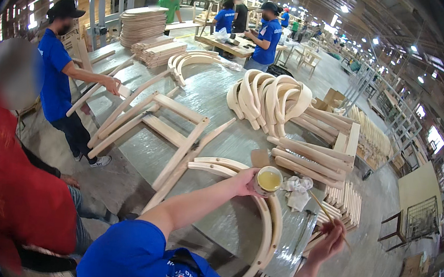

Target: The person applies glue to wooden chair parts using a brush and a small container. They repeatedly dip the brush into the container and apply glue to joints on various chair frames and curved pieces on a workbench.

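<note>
My left hand (244, 183) is closed around a small cup (268, 181) of yellowish liquid, held over the table. Below and around the cup lie two curved wooden pieces (266, 236) with holes along them. In my right hand (328, 243), off the table's right side, is a thin wooden stick (323, 209), tilted with its upper end toward the cup but apart from it. Whether that end carries bristles is too small to tell. A crumpled white cloth (297, 193) lies between cup and stick.
The plastic-covered table (222, 138) bears a wooden frame (176, 133), a heap of curved chair parts (270, 100) and straight legs (309, 162). A co-worker in blue (58, 65) handles wood at the left. A person in red (28, 182) sits close on my left.
</note>
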{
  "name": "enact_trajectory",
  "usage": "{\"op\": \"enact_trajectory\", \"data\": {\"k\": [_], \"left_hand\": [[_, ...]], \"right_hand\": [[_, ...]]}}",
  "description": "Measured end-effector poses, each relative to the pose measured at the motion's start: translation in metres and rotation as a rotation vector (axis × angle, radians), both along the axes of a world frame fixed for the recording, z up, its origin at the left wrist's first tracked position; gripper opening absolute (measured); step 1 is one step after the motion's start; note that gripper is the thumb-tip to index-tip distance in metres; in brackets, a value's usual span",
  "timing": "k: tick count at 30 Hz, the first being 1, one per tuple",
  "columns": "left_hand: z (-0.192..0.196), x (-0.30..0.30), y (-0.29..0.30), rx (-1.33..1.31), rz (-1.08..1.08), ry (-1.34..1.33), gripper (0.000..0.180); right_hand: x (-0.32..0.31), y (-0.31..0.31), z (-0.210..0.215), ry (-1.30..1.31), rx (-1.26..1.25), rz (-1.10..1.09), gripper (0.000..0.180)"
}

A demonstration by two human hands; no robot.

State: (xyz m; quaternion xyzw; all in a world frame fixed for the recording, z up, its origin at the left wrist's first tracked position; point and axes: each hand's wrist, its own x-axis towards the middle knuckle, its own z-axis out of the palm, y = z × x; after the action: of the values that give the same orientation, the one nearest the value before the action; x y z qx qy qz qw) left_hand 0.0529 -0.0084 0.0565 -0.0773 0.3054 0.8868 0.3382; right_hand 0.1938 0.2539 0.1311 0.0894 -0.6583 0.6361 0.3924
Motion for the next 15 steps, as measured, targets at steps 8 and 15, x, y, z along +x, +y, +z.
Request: {"op": "enact_trajectory", "data": {"k": [8,15], "left_hand": [[-0.037,0.098,-0.15,0.061,0.128,0.066,0.041],[-0.067,0.135,-0.245,0.254,0.229,0.105,0.044]], "right_hand": [[-0.009,-0.207,0.029,-0.401,0.303,0.416,0.014],[-0.016,-0.325,0.003,-0.413,0.878,0.395,0.026]]}}
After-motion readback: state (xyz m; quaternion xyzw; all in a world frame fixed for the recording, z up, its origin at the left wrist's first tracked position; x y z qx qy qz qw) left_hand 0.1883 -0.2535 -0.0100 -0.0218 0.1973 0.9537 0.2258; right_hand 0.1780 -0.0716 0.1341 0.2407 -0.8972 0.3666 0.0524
